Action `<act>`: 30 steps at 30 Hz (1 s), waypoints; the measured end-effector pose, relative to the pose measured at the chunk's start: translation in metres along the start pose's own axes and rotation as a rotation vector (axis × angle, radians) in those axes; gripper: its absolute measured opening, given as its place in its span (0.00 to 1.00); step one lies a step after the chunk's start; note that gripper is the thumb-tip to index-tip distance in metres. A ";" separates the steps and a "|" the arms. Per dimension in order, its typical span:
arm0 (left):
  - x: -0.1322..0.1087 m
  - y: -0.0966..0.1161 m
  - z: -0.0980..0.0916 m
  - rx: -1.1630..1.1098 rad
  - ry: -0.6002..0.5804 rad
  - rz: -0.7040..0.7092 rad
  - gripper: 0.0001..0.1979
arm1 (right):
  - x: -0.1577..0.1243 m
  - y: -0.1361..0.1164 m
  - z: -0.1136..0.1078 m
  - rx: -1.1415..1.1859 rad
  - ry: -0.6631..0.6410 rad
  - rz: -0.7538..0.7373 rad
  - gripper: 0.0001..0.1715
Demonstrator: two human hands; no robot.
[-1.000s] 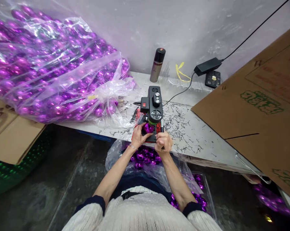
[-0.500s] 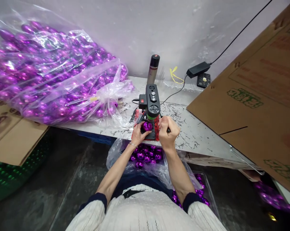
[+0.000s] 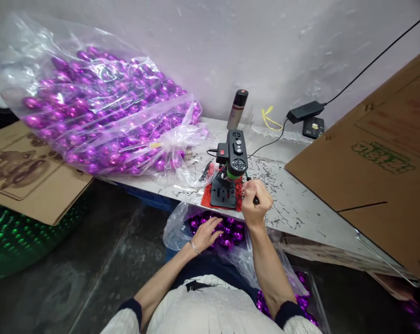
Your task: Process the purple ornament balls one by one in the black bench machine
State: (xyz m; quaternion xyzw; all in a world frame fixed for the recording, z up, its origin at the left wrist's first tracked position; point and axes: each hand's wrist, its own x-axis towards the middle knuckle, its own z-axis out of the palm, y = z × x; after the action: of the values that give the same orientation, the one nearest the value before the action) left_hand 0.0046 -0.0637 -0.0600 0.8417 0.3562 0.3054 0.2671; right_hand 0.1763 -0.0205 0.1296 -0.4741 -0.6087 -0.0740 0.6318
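Note:
My right hand (image 3: pixel 256 202) is wrapped round the black-ended lever handle (image 3: pixel 256 200) of a small black bench drill press (image 3: pixel 236 150). The press's slotted base plate (image 3: pixel 222 195) lies bare on a red mat (image 3: pixel 207 198) scattered with dark shavings. Below the table edge, my left hand (image 3: pixel 207 233) hovers over or touches shiny purple baubles (image 3: pixel 227 239) in an open plastic bag (image 3: pixel 175 230). Its fingers are apart, and I see no bauble held in it.
A big clear bag of purple baubles (image 3: pixel 101 111) leans at the left. A spray can (image 3: pixel 237 109) stands behind the press. A power adapter (image 3: pixel 306 111) and large cardboard box (image 3: pixel 380 153) are on the right. Black shavings litter the table (image 3: pixel 300 204).
My left hand has left the base plate and moved down to the open bag; the purple bauble is gone from the plate. My right hand stays on the lever. The view has shifted left.

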 end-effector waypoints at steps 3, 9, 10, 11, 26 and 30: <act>0.060 -0.009 -0.049 0.013 0.217 0.065 0.13 | -0.002 0.001 0.000 -0.001 0.002 -0.004 0.18; 0.205 -0.070 -0.161 0.454 0.113 -0.414 0.16 | -0.005 0.003 -0.001 -0.003 0.005 -0.022 0.18; 0.219 -0.080 -0.173 0.487 0.103 -0.452 0.17 | -0.005 0.004 -0.001 0.001 0.007 -0.027 0.18; 0.230 -0.088 -0.182 0.511 0.096 -0.482 0.17 | -0.006 0.004 0.000 0.003 0.007 -0.032 0.17; 0.187 -0.065 -0.183 -0.172 0.404 -0.475 0.31 | -0.006 0.004 -0.002 -0.023 -0.026 -0.090 0.16; 0.138 -0.041 -0.156 -0.831 0.543 -0.568 0.30 | -0.005 0.003 -0.001 -0.008 -0.003 -0.085 0.17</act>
State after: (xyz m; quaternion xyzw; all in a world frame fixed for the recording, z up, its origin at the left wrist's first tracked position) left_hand -0.0461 0.1025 0.0621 0.4285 0.4742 0.5416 0.5460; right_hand 0.1780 -0.0223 0.1237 -0.4504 -0.6290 -0.1027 0.6252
